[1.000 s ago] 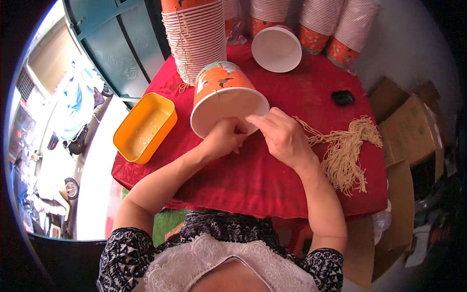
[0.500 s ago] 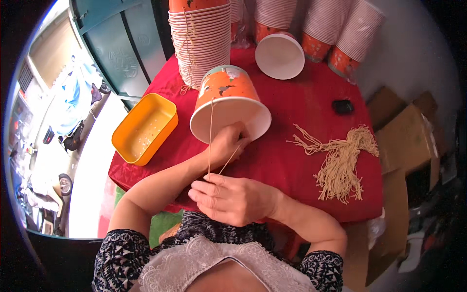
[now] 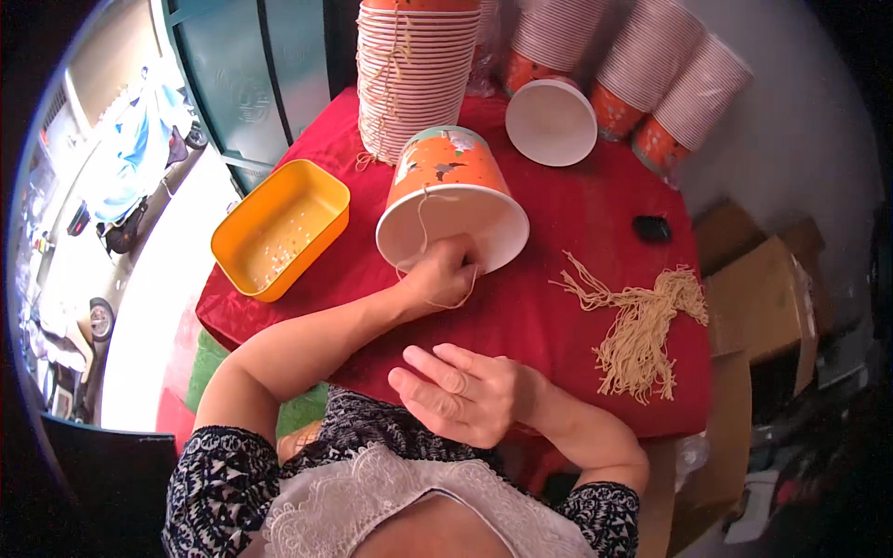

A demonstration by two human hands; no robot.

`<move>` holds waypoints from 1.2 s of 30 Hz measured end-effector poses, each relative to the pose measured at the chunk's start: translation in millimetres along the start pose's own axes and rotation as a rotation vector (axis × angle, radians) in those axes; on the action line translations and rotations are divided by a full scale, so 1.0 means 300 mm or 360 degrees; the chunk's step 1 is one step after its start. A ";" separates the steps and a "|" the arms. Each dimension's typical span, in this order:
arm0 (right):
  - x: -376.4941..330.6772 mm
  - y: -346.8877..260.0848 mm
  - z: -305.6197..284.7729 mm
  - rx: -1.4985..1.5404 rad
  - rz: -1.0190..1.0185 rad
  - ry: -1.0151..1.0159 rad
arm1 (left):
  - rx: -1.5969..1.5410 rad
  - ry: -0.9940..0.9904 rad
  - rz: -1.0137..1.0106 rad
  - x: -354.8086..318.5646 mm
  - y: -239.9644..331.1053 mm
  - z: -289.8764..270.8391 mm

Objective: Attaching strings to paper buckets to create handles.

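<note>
An orange patterned paper bucket [image 3: 437,167] lies on its side, its white mouth facing me. From a hole at its rim a thin beige string [image 3: 422,223] hangs slack and loops across my left wrist to the fingers. My left hand [image 3: 445,270] is closed at the lower part of the mouth, around the string's other end; its fingertips are partly hidden. Nearer to me, my right hand [image 3: 470,395] hovers by the table's front edge, fingers loosely stretched and apart, with nothing seen in it.
A yellow tub [image 3: 326,219] with small white bits stands left on the red-covered table [image 3: 558,223]. Behind are a tall bucket stack [image 3: 414,84], another bucket [image 3: 551,121] and wrapped stacks. A string bundle [image 3: 642,335] and small black object [image 3: 651,228] lie right; cardboard [image 3: 758,298] stands beyond.
My right hand has let go of the string and opened. The string, taut before, has dropped slack over my left wrist. My left hand stays at the bucket's mouth; the whole view has shifted slightly.
</note>
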State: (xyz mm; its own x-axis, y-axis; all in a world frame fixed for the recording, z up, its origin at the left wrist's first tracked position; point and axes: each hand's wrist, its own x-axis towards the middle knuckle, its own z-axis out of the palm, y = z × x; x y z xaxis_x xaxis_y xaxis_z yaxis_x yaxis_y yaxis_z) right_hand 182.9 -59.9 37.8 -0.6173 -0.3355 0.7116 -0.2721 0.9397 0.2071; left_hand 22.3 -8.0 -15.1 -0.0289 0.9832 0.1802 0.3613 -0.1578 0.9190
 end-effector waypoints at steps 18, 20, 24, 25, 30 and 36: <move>-0.133 0.223 0.027 -0.1120 0.1005 -0.0245 | -0.0254 -0.0284 -0.0052 0.018 -0.031 -0.014; -0.141 0.232 0.033 -0.1057 0.1046 -0.0313 | -0.0169 -0.0244 0.0042 0.016 -0.033 -0.018; -0.173 0.262 0.040 -0.0837 0.1129 -0.0365 | -0.0039 -0.0188 0.0192 0.014 -0.015 -0.018; -0.176 0.265 0.043 -0.0838 0.1122 -0.0364 | -0.0055 -0.0124 0.0224 0.010 -0.012 -0.014; -0.182 0.261 0.040 -0.0589 0.1198 -0.0368 | -0.0026 -0.0046 0.0325 0.009 -0.033 -0.002; -0.191 0.275 0.058 -0.0518 0.1133 -0.0256 | 0.0042 -0.0152 0.0300 0.004 -0.046 -0.021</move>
State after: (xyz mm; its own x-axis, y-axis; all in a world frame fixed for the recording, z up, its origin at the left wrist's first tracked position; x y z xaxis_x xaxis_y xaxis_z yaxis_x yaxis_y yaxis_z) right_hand 183.0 35.7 2.6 -0.6675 0.3703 0.6460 0.4414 0.8955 -0.0572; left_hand 11.4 -5.4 -25.3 0.1295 0.9410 0.3128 0.3763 -0.3385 0.8625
